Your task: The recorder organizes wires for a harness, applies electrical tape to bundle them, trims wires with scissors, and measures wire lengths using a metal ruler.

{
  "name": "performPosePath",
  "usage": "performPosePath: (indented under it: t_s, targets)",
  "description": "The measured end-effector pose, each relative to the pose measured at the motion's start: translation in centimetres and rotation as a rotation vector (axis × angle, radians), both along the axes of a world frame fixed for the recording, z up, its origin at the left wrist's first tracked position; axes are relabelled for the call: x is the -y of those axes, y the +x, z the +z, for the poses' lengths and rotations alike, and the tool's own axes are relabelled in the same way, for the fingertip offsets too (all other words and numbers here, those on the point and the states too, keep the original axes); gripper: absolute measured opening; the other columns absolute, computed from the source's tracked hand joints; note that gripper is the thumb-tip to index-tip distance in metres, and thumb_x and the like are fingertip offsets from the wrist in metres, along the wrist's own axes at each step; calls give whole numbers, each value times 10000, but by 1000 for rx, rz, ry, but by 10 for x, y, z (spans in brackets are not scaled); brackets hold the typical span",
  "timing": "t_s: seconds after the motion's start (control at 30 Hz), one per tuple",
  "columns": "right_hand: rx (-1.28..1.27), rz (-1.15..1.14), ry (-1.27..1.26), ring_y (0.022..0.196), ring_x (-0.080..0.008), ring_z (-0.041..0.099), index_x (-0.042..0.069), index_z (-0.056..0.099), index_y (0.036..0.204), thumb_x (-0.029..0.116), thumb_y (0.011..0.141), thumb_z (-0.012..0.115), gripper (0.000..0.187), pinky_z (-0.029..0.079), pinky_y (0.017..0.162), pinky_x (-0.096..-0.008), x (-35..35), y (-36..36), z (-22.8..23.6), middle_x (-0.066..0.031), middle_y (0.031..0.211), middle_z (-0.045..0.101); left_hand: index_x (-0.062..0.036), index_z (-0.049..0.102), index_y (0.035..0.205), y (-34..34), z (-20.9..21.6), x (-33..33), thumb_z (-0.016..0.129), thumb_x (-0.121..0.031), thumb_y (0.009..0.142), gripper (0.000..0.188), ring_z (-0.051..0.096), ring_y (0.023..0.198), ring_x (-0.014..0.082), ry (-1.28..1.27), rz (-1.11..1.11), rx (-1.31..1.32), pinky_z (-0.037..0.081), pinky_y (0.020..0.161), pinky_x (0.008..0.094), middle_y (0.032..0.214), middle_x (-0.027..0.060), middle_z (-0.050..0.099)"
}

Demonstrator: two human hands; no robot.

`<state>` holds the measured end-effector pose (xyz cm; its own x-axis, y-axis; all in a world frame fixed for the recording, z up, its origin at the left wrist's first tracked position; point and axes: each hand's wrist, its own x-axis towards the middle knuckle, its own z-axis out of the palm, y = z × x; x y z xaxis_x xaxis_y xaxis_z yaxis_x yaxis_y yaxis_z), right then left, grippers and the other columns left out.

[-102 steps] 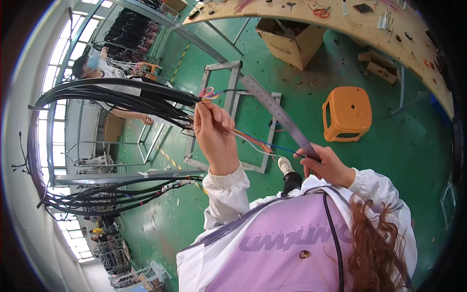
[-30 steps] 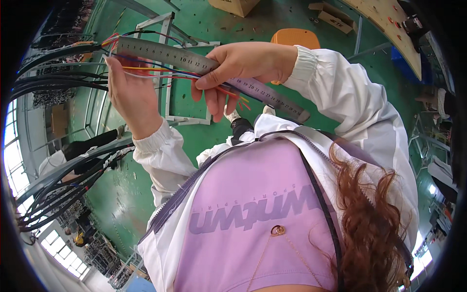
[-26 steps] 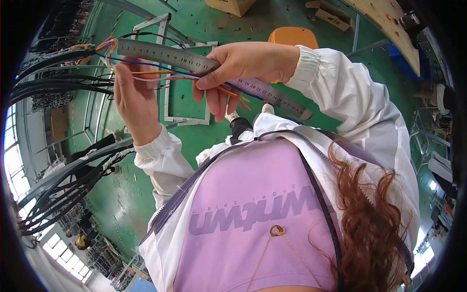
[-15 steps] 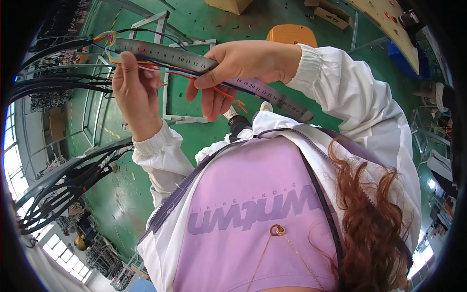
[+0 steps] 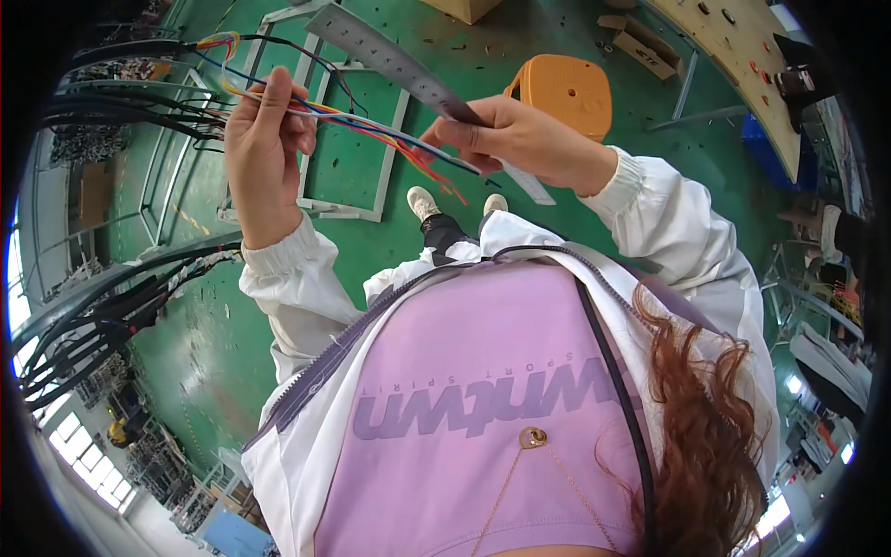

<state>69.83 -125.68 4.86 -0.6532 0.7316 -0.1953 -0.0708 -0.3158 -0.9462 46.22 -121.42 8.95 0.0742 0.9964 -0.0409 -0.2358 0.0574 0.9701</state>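
My left hand (image 5: 263, 158) is closed in a pinch, thumb up, around a bundle of thin coloured wires (image 5: 367, 128) in red, yellow, blue and white. The wires come out of a thick black cable (image 5: 130, 56) at the upper left, and their loose ends reach toward my right hand (image 5: 534, 144). That hand grips a steel ruler (image 5: 390, 65) near its middle. The ruler tilts, one end pointing up and left above the wires, the other showing below my palm. Whether my right fingertips touch the wires behind it, I cannot tell.
More black cables (image 5: 121, 288) hang at the left. A metal frame (image 5: 357, 209) stands on the green floor beyond my hands. An orange stool (image 5: 568, 93), a cardboard box (image 5: 640, 46) and a wooden board on legs (image 5: 742, 65) are at the far right.
The ruler has come away from along the wires and swung up at its left end. My right hand has moved right with it. My left hand still pinches the wires.
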Motion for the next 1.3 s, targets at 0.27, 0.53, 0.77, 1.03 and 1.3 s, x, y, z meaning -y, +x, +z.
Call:
performPosePath:
  t_s: [0.27, 0.53, 0.77, 1.03, 1.3]
  targets:
    - [-29, 0, -133, 516, -15, 388, 33, 607, 870, 209, 785, 659, 201, 287, 453, -173, -3, -6, 4, -15, 712, 605, -5, 564, 775, 1, -1, -1, 606, -239, 833, 244, 435, 439, 73, -4, -84, -77, 313, 399, 179, 545, 7, 480]
    - [-107, 6, -296, 477, -26, 383, 37, 566, 837, 164, 793, 644, 156, 272, 428, -163, -5, -5, 2, -51, 694, 605, 14, 594, 844, 30, -29, 44, 600, -191, 827, 206, 545, 589, 109, -138, -348, -149, 428, 556, 210, 701, 44, 592]
    - [-69, 58, -321, 480, -24, 375, 39, 544, 821, 155, 787, 647, 159, 266, 429, -165, -9, -4, 3, -49, 691, 598, 19, 587, 864, 24, -26, 39, 626, -191, 811, 220, 556, 563, 112, -153, -248, -89, 441, 542, 205, 669, 53, 594]
    - [-66, 91, -315, 476, -21, 338, 48, 569, 780, 179, 754, 677, 172, 228, 424, -178, -16, -13, 5, 45, 609, 470, -5, 569, 845, 17, -20, 30, 627, -174, 809, 183, 558, 569, 102, -107, -220, -71, 441, 552, 201, 671, 48, 591]
    - [-14, -169, -153, 484, 0, 311, 59, 594, 894, 241, 806, 630, 206, 214, 416, -178, -23, -26, 3, 55, 680, 512, -16, 553, 800, 21, -31, 39, 606, -123, 815, 121, 555, 577, 84, -203, -332, -142, 451, 534, 205, 651, 18, 570]
